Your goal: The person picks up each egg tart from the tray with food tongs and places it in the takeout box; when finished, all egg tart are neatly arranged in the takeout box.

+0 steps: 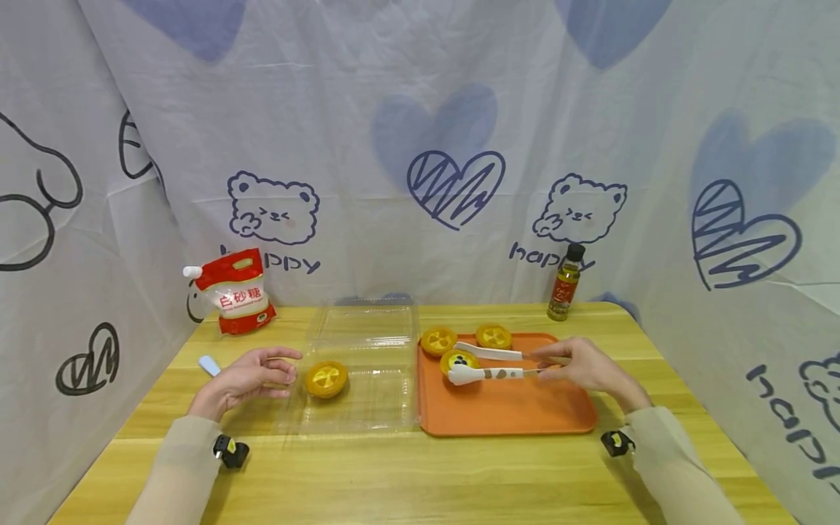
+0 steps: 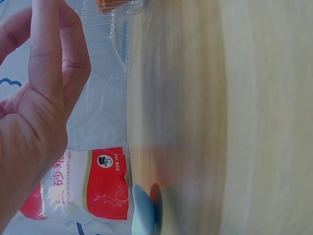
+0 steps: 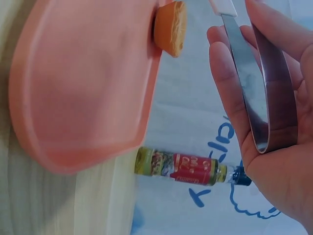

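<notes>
My right hand (image 1: 584, 362) grips a pair of tongs (image 1: 504, 373), metal at the bend with white plastic arms. Their tips lie on either side of a tart with dark berries (image 1: 457, 359), over the orange tray (image 1: 512, 415); whether they touch it I cannot tell. Two plain-topped tarts, one at the back left (image 1: 438, 340) and one at the back (image 1: 494, 337), sit at the tray's far edge. My left hand (image 1: 252, 375), fingers loosely bent and holding nothing, hovers beside a clear plastic box (image 1: 387, 401) with its lid folded back. One tart (image 1: 326, 379) is in the box's left part.
A red and white bag of granulated sugar (image 1: 243, 295) stands at the back left. Near it lies a pale blue handle-like thing (image 1: 209, 365), partly hidden by the left hand. An oil bottle (image 1: 564, 288) stands behind the tray. Printed cloth (image 1: 367, 240) walls the table's back and sides.
</notes>
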Tool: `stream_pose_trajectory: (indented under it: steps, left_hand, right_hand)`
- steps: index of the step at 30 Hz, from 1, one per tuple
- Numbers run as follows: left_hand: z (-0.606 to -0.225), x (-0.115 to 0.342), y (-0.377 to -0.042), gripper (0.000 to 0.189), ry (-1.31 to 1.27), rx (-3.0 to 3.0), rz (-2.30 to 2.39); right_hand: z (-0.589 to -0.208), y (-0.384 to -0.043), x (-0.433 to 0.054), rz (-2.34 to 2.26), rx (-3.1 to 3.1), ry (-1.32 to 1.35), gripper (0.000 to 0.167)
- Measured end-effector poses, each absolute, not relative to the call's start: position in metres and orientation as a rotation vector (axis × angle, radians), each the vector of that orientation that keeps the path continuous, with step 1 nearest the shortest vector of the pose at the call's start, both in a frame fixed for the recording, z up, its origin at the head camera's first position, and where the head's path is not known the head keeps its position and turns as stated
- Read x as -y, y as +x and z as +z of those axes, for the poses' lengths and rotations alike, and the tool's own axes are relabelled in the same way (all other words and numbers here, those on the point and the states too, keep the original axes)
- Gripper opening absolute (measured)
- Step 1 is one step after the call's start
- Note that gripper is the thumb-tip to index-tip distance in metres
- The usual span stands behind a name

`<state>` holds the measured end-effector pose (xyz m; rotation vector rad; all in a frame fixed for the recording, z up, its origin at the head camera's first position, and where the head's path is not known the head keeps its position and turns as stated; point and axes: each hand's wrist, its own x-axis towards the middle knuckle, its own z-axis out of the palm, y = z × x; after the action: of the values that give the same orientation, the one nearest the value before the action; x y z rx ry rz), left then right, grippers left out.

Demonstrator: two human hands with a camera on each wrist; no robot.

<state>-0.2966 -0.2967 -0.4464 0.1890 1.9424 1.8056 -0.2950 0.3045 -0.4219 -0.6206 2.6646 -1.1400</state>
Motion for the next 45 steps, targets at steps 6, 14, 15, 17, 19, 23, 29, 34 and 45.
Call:
stream_pose_trajectory:
  steps: [6, 14, 15, 17, 19, 23, 29, 34, 45]
  left_hand:
    - [-0.448, 0.296, -0.297, 0.060, 0.219, -1.949, 1.786]
    - [-0.448, 0.294, -0.300, 0.061, 0.223, -1.948, 1.788]
    - [-0.448, 0.294, -0.300, 0.062, 0.224, -1.950, 1.786]
    - [-0.448, 0.294, -0.300, 0.062, 0.221, -1.954, 1.785]
    - [-0.448, 0.294, -0.299, 0.061, 0.214, -1.956, 1.786]
    - [-0.447, 0.294, -0.298, 0.060, 0.202, -1.957, 1.790]
    - [-0.446, 0.294, -0.297, 0.061, 0.207, -1.955, 1.788]
    - [-0.445, 0.296, -0.296, 0.059, 0.220, -1.955, 1.782]
    - [-0.444, 0.295, -0.295, 0.059, 0.218, -1.932, 1.802]
  right_hand:
    - [-0.419, -0.291, -0.299, -1.161, -2.656, -0.643, 0.043]
    - [-0.409, -0.290, -0.291, -1.132, -2.672, -0.645, 0.044]
    - [-0.408, -0.290, -0.290, -1.128, -2.677, -0.642, 0.044]
    - [-0.407, -0.290, -0.288, -1.133, -2.679, -0.624, 0.044]
    - [-0.406, -0.289, -0.285, -1.152, -2.670, -0.631, 0.045]
    - [-0.405, -0.289, -0.280, -1.197, -2.636, -0.664, 0.046]
    - [-0.408, -0.291, -0.270, -1.207, -2.644, -0.727, 0.045]
    - [-0.410, -0.290, -0.257, -1.210, -2.633, -0.767, 0.044]
    - [-0.410, -0.286, -0.226, -1.185, -2.625, -0.796, 0.046]
